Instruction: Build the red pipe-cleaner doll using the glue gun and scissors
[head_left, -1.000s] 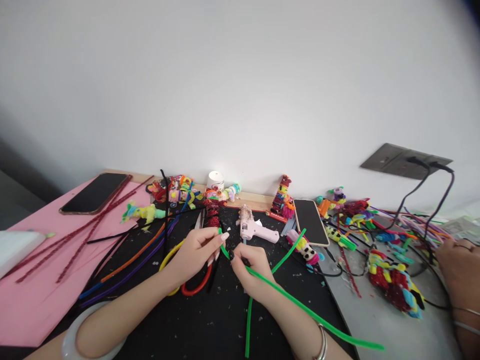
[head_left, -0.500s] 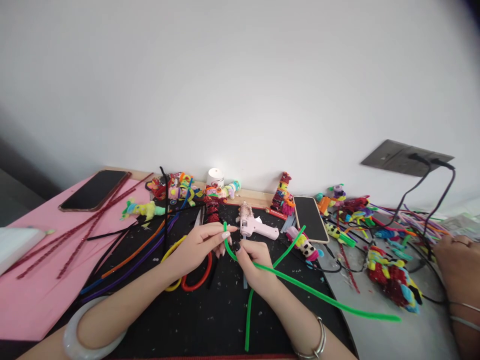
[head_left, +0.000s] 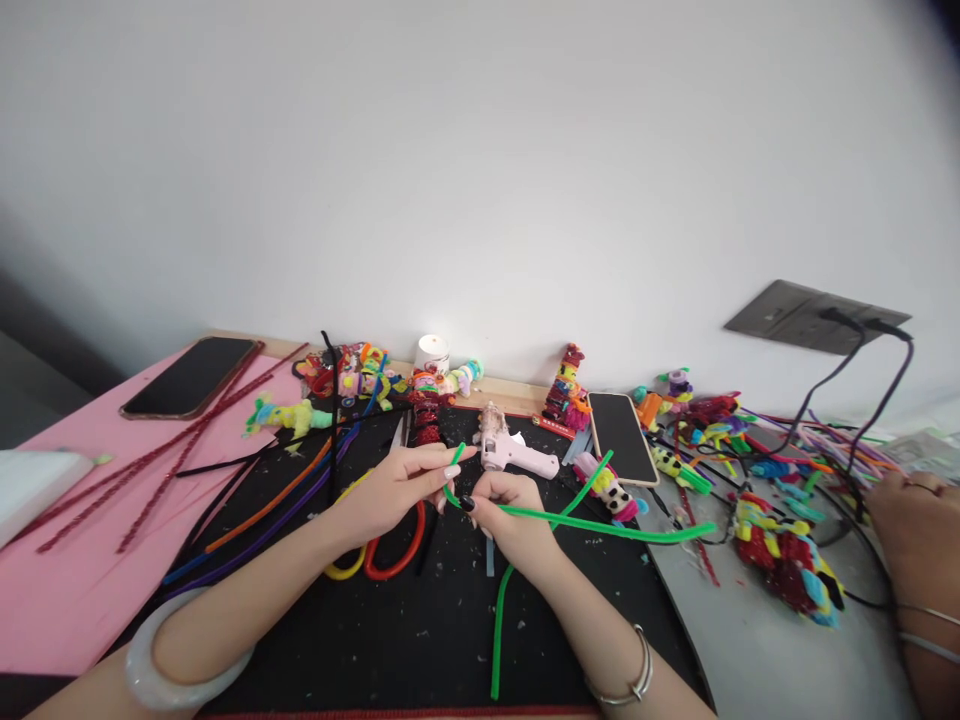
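Between my two hands runs a green pipe cleaner (head_left: 637, 531), its near end curving up at my fingers and its long free part stretching out to the right. My left hand (head_left: 409, 487) pinches it close to the upturned end. My right hand (head_left: 510, 515) grips it just beside, between thumb and fingers. A second green pipe cleaner (head_left: 497, 640) lies on the black mat (head_left: 405, 650), passing behind my right hand. Just beyond my hands rests a white hot glue gun (head_left: 525, 457). Scissors with red and yellow handles (head_left: 396, 560) lie partly under my left forearm.
Phones lie on the pink sheet (head_left: 45, 590) at left and at right centre (head_left: 624, 437). Colourful pipe-cleaner figures (head_left: 566, 390) line the wall. Black cables run from a wall socket (head_left: 814, 315). Another person's hand (head_left: 915, 520) is at the far right.
The long free part of the held green pipe cleaner has swung upward and its far end is nearer my right hand. Both hands stay in nearly the same place.
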